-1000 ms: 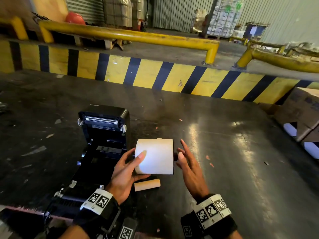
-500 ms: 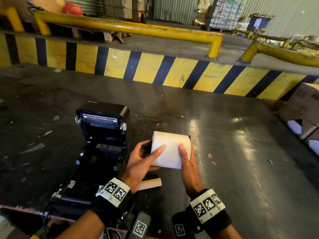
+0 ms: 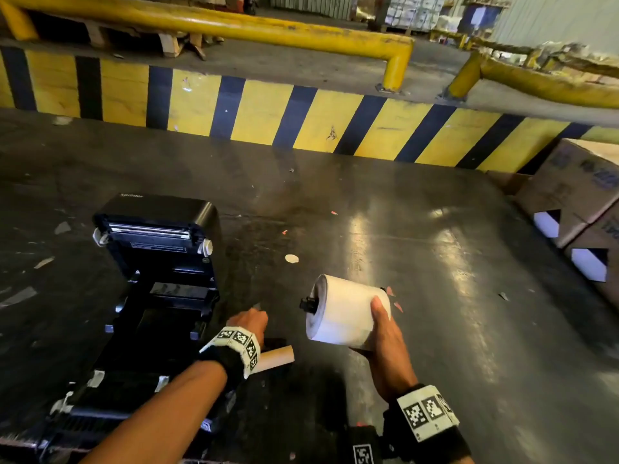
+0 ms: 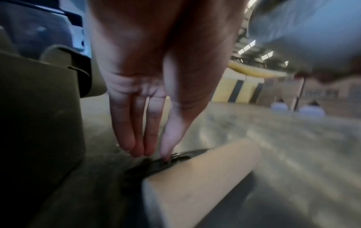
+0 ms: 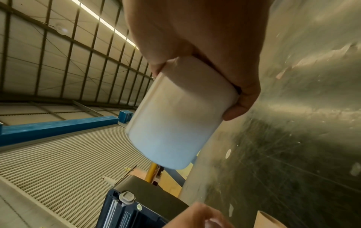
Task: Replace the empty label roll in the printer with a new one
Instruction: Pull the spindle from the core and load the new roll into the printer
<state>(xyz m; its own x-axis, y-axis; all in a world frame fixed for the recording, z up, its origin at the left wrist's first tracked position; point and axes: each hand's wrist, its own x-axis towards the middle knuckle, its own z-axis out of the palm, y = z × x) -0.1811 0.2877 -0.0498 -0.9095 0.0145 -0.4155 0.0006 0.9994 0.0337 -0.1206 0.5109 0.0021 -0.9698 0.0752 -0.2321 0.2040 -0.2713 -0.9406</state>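
Note:
The black label printer stands at the left with its lid swung up and its roll bay bare. My right hand grips the new white label roll in the air to the printer's right. A black spindle end sticks out of the roll's left face. The empty cardboard core lies on the dark surface by my left wrist. My left hand points straight down, its fingertips touching a flat black part beside the core.
Cardboard boxes sit at the right edge. A yellow and black striped kerb and a yellow rail close off the far side. A small white disc and paper scraps lie on the shiny dark surface.
My left hand has let go of the white roll and dropped to the surface beside the empty core. The right hand now holds the roll alone, moved right and tilted.

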